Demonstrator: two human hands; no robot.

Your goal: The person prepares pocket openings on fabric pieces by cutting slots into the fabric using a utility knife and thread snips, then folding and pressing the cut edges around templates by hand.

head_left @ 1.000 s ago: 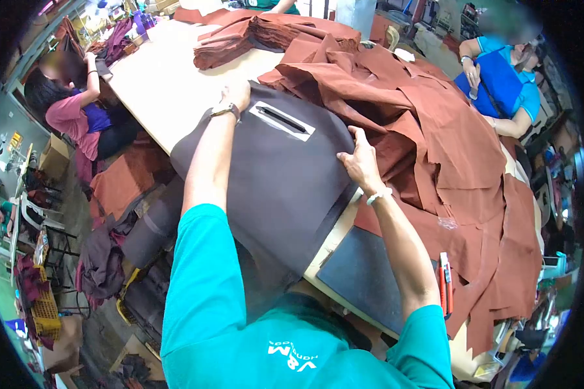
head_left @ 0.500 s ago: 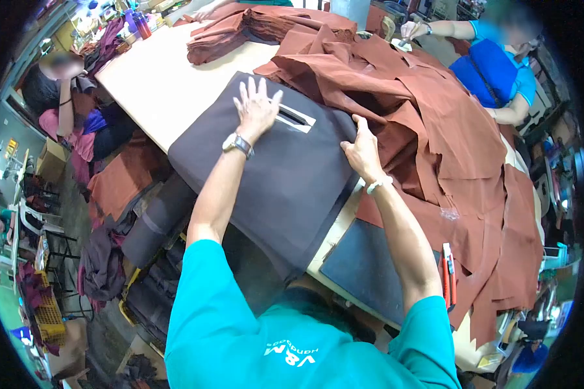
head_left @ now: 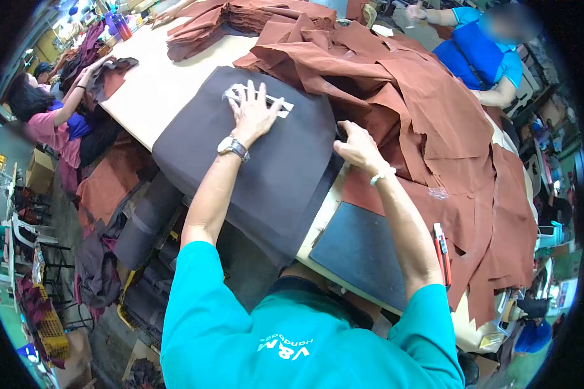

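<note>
A large dark grey sheet of fabric or leather (head_left: 266,188) covers the near part of the table, draping over its front edge. My left hand (head_left: 254,113) lies on it with fingers spread, partly covering a white-edged rectangular piece (head_left: 283,110) on the sheet's surface. At the sheet's right edge, my right hand (head_left: 359,148) has its fingers curled and closed on that edge, beside the brown material. Its fingertips are partly hidden.
Crumpled brown sheets (head_left: 435,110) spread over the table's right side. A dark flat board (head_left: 366,249) lies near the front edge, with a red-handled cutter (head_left: 442,253) nearby. Folded brown layers (head_left: 207,32) sit at the back. Two other people are at the table's sides.
My right hand has curled more at the sheet's right edge. My left hand has shifted onto the white-edged piece. The person at left now reaches over the table with dark material.
</note>
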